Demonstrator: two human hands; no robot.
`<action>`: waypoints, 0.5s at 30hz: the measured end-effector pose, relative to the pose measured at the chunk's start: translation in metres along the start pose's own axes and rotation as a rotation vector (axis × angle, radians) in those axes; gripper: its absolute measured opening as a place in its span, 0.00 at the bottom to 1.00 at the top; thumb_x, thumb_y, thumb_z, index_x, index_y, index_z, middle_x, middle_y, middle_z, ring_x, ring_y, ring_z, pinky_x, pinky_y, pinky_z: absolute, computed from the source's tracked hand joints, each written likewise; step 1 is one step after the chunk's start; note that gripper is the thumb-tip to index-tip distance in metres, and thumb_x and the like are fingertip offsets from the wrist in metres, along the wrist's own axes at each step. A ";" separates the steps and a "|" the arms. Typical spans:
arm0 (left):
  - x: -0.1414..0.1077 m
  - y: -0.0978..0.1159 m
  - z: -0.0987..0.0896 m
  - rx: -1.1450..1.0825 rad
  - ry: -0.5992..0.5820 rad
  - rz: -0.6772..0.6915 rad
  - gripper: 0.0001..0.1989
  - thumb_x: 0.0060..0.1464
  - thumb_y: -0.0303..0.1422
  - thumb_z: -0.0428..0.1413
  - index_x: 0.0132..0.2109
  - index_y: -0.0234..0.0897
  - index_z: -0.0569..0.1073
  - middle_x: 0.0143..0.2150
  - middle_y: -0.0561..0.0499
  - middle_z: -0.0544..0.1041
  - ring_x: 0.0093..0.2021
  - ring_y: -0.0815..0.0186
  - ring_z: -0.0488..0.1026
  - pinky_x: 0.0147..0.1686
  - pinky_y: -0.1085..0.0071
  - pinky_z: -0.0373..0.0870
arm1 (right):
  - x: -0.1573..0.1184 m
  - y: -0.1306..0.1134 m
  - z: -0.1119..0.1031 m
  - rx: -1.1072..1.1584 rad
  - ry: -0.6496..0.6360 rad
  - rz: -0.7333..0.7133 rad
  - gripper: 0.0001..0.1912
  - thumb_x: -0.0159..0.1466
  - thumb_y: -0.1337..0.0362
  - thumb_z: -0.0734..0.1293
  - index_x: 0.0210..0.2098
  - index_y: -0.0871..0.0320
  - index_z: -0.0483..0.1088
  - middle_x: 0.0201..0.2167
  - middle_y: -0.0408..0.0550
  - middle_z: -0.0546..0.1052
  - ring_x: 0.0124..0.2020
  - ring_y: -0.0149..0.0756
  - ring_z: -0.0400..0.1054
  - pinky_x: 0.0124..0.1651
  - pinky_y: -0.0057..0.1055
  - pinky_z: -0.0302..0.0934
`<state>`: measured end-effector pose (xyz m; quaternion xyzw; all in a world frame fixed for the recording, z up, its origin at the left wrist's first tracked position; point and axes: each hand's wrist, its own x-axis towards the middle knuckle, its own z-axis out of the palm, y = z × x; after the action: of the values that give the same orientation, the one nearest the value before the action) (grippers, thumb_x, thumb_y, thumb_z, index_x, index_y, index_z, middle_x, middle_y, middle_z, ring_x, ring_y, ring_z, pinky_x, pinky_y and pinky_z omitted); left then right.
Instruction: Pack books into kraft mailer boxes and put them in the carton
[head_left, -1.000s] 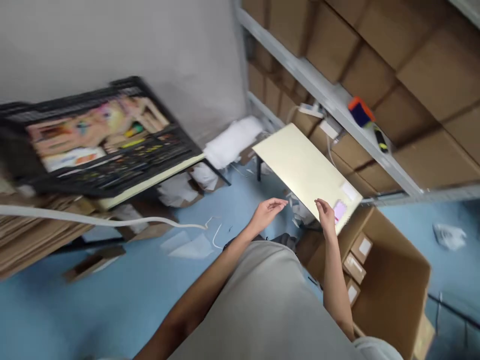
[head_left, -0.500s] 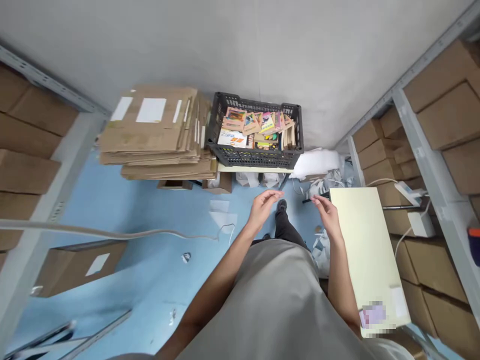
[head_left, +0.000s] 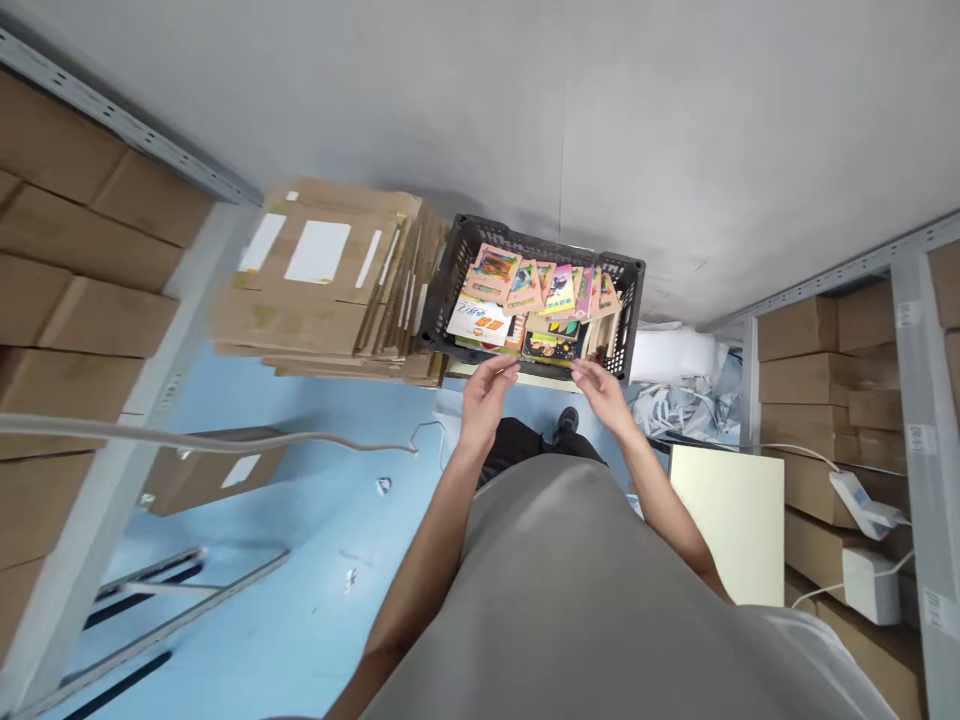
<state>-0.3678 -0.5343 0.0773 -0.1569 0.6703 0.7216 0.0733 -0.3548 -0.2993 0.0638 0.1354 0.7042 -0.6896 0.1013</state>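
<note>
**Both hands at the near rim of a black crate**

The left hand (head_left: 487,400) is partly open, its fingers loosely bent towards the thumb; the right hand (head_left: 602,393) is half open in much the same way. Nothing shows in either grip, and whether the fingertips touch the rim cannot be told. Directly ahead of both hands is the black crate (head_left: 631,312), its near wall between them and the colourful booklets (head_left: 495,275) inside. Under it shows the edge of a cream desk (head_left: 544,381). Left of the left hand, flattened cardboard (head_left: 322,310) is stacked; beyond the right hand lie a white roll (head_left: 670,356) and, nearer the body, a second desk (head_left: 727,520).
</note>
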 end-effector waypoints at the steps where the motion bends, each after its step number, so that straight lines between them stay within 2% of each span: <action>1: 0.010 -0.001 0.001 0.011 -0.001 -0.001 0.24 0.58 0.50 0.66 0.56 0.41 0.81 0.63 0.41 0.85 0.64 0.52 0.83 0.69 0.52 0.77 | 0.015 0.004 0.008 0.008 0.005 0.033 0.32 0.65 0.38 0.77 0.58 0.53 0.80 0.62 0.56 0.85 0.68 0.55 0.78 0.73 0.53 0.70; 4: 0.048 -0.007 -0.001 0.083 -0.046 -0.047 0.23 0.59 0.48 0.65 0.56 0.40 0.81 0.63 0.40 0.85 0.66 0.51 0.81 0.70 0.52 0.75 | 0.056 0.019 0.037 -0.066 0.067 0.092 0.32 0.68 0.40 0.75 0.62 0.54 0.77 0.66 0.58 0.82 0.72 0.56 0.73 0.75 0.54 0.67; 8: 0.108 -0.018 -0.002 0.250 -0.142 -0.123 0.18 0.57 0.42 0.64 0.52 0.38 0.80 0.58 0.40 0.86 0.62 0.48 0.82 0.67 0.53 0.76 | 0.093 0.031 0.066 -0.277 0.267 0.105 0.34 0.70 0.45 0.72 0.68 0.59 0.71 0.69 0.62 0.79 0.77 0.55 0.66 0.81 0.54 0.58; 11: 0.148 -0.025 0.005 0.391 -0.254 -0.122 0.12 0.58 0.39 0.62 0.45 0.39 0.77 0.50 0.41 0.86 0.55 0.50 0.82 0.62 0.55 0.77 | 0.110 0.035 0.073 -0.322 0.388 0.162 0.35 0.70 0.49 0.72 0.69 0.63 0.69 0.68 0.67 0.78 0.76 0.56 0.66 0.80 0.51 0.58; 15: 0.181 -0.035 0.017 0.552 -0.439 -0.042 0.06 0.60 0.37 0.57 0.37 0.41 0.74 0.37 0.47 0.83 0.46 0.53 0.81 0.52 0.60 0.78 | 0.117 0.038 0.071 -0.296 0.460 0.233 0.29 0.70 0.53 0.70 0.66 0.59 0.70 0.64 0.62 0.82 0.71 0.54 0.73 0.76 0.50 0.63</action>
<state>-0.5295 -0.5334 -0.0134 0.0137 0.8050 0.5281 0.2702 -0.4554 -0.3639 -0.0121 0.3521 0.7811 -0.5144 0.0361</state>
